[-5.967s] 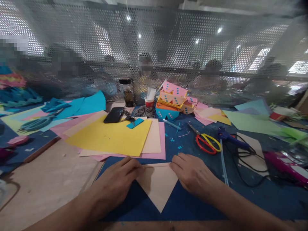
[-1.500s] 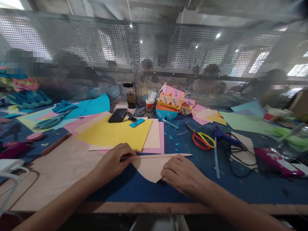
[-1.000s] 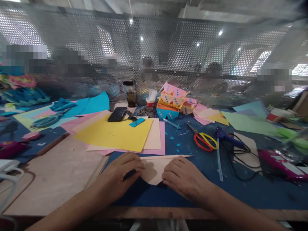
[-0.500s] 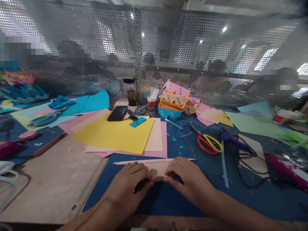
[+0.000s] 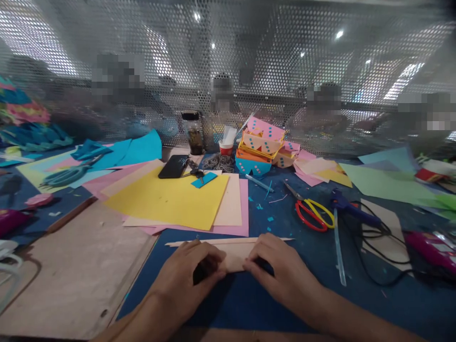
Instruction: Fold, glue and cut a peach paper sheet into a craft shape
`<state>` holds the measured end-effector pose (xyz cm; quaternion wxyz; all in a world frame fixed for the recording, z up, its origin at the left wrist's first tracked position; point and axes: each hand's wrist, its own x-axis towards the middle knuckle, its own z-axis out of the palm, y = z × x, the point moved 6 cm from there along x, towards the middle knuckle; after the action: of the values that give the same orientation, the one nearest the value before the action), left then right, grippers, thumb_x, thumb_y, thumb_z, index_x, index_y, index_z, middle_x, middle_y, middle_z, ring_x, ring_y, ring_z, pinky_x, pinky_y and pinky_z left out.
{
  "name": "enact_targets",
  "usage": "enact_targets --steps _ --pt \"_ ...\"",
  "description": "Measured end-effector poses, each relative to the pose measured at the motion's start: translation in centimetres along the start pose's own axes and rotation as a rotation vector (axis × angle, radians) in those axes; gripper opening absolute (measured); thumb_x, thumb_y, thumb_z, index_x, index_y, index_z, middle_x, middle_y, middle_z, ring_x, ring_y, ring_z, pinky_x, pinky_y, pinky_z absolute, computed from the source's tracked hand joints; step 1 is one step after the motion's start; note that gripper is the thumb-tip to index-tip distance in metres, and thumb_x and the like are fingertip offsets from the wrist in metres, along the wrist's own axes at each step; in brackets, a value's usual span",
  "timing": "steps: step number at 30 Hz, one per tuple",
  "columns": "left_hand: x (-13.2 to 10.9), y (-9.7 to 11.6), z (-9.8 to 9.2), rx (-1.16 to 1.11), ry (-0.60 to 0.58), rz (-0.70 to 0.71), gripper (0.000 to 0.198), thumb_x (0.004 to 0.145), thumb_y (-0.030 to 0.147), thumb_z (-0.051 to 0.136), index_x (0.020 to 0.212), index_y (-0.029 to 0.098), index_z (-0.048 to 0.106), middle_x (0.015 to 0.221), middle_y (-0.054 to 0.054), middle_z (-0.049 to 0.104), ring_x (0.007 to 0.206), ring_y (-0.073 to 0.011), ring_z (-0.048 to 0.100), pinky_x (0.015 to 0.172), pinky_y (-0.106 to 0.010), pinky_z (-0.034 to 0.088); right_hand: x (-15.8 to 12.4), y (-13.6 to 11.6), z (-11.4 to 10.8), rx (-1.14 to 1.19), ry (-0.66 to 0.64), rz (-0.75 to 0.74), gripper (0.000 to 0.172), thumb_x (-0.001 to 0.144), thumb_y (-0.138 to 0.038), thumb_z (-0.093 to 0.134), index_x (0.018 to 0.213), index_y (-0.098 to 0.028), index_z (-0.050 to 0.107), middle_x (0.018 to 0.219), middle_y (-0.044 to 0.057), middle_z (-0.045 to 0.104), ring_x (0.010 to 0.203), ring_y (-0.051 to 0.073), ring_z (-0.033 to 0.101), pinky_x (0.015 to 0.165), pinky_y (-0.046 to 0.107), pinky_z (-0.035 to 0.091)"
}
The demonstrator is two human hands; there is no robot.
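Observation:
A piece of pale peach paper (image 5: 235, 257) lies on the blue tabletop in front of me, with a narrow folded strip along its far edge. My left hand (image 5: 192, 273) pinches its near left part between thumb and fingers. On the right side, my right hand (image 5: 272, 266) grips the near edge the same way. The paper between the hands looks flat, and its outer parts are hidden beneath my fingers. Just beyond it rests a stack of coloured sheets, with a yellow sheet (image 5: 171, 197) on top.
Red-and-yellow-handled scissors (image 5: 313, 213) and a blue glue gun (image 5: 352, 206) with a black cord lie to the right. Behind the sheets are a phone (image 5: 174, 166), a jar (image 5: 194, 135), and a pile of decorated paper pieces (image 5: 260, 142). A wooden board (image 5: 67, 266) is at left.
My view has shifted slightly. Both hands stay on the peach paper, and its near edge between them now looks straighter and flatter than before, when it curved.

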<state>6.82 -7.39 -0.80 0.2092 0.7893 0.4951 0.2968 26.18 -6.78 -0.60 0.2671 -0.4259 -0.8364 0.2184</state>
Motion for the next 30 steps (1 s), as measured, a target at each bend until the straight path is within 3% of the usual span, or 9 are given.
enact_targets --steps 5,11,15,19,22,26,30 --pt "-0.4 0.6 -0.2 0.061 0.016 0.082 0.011 0.092 0.031 0.063 0.084 0.023 0.063 0.082 0.001 0.069 0.076 -0.0186 0.063 0.071 -0.031 0.047 0.1 0.0 0.1 -0.039 -0.007 0.048 0.017 0.095 -0.026 0.061 0.080 -0.019 0.059 0.086 0.001 0.062 0.084 0.017 0.052 0.075 0.031 0.036" --pt "-0.6 0.9 -0.3 0.092 0.067 0.170 0.011 0.097 0.028 0.057 0.089 0.023 0.062 0.084 0.000 0.070 0.078 -0.0184 0.064 0.073 -0.031 0.048 0.2 0.2 0.1 -0.049 -0.005 0.062 0.019 0.095 -0.027 0.060 0.078 -0.019 0.058 0.083 0.001 0.061 0.081 0.017 0.051 0.071 0.030 0.035" --pt "-0.6 0.8 -0.4 0.107 0.099 0.173 0.009 0.093 0.031 0.064 0.098 0.024 0.062 0.086 0.000 0.070 0.077 -0.0190 0.064 0.070 -0.031 0.049 0.1 0.2 0.0 -0.043 0.004 0.046 0.021 0.096 -0.027 0.059 0.077 -0.019 0.056 0.082 0.001 0.060 0.080 0.017 0.051 0.071 0.031 0.036" --pt "-0.6 1.1 -0.7 0.130 0.132 0.200 0.014 0.091 0.027 0.066 0.103 0.024 0.060 0.086 0.002 0.070 0.077 -0.0184 0.064 0.070 -0.031 0.048 -0.2 -0.3 -0.1 -0.035 0.013 0.004 0.013 0.091 -0.031 0.068 0.090 -0.021 0.060 0.092 0.001 0.062 0.088 0.018 0.053 0.076 0.032 0.037" --pt "-0.8 1.6 -0.6 0.163 0.123 0.271 0.007 0.094 0.023 0.063 0.100 0.024 0.061 0.087 0.002 0.070 0.079 -0.0182 0.064 0.073 -0.032 0.046 -0.4 -1.0 -0.2 -0.081 0.019 -0.081 0.020 0.086 -0.028 0.075 0.096 -0.022 0.059 0.099 0.001 0.064 0.094 0.021 0.054 0.080 0.034 0.036" --pt "-0.9 2.1 -0.3 0.198 0.073 0.359 0.011 0.096 0.016 0.056 0.096 0.024 0.063 0.091 0.003 0.071 0.082 -0.0183 0.063 0.076 -0.033 0.042 -0.6 -1.4 0.0 -0.146 0.027 -0.162 0.005 0.093 -0.021 0.065 0.093 -0.022 0.060 0.094 0.001 0.064 0.091 0.020 0.054 0.080 0.035 0.034" --pt "-0.7 2.2 -0.5 0.187 0.088 0.347 0.011 0.097 0.016 0.056 0.093 0.023 0.063 0.089 0.003 0.070 0.080 -0.0177 0.061 0.074 -0.033 0.041 -0.6 -1.2 0.0 -0.137 0.043 -0.138 0.005 0.096 -0.025 0.063 0.092 -0.022 0.061 0.094 0.001 0.065 0.090 0.020 0.054 0.079 0.035 0.034"
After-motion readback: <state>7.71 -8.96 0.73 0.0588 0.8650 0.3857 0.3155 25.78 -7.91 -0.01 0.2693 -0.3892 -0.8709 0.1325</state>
